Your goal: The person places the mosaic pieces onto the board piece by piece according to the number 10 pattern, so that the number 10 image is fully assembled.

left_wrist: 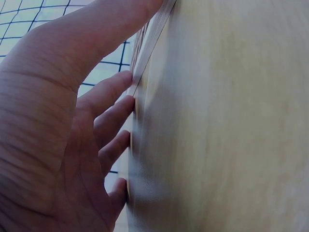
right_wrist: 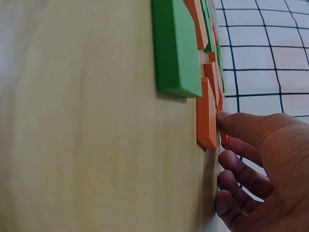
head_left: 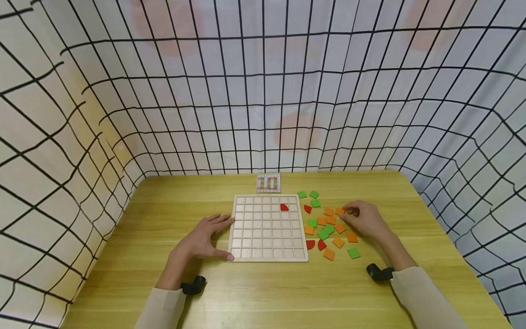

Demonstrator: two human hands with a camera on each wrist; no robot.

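Note:
A pale gridded board (head_left: 269,259) lies on the table with one red quarter-round tile (head_left: 284,207) in its upper right part. My left hand (head_left: 203,237) rests at the board's left edge, fingers spread, with the thumb at the lower left corner; in the left wrist view the left hand (left_wrist: 72,121) shows its fingertips along the edge. Right of the board, my right hand (head_left: 363,219) pinches an orange tile (head_left: 339,211) between thumb and index finger. The right wrist view shows the right hand (right_wrist: 260,164) holding it, beyond another orange tile (right_wrist: 206,116) and a green tile (right_wrist: 178,53).
Several loose tiles in orange, green and red lie right of the board, among them a green tile (head_left: 354,253) nearest the front. A small patterned card (head_left: 269,183) lies behind the board. Black-lined netting (head_left: 263,91) surrounds the back and sides of the wooden table (head_left: 263,297).

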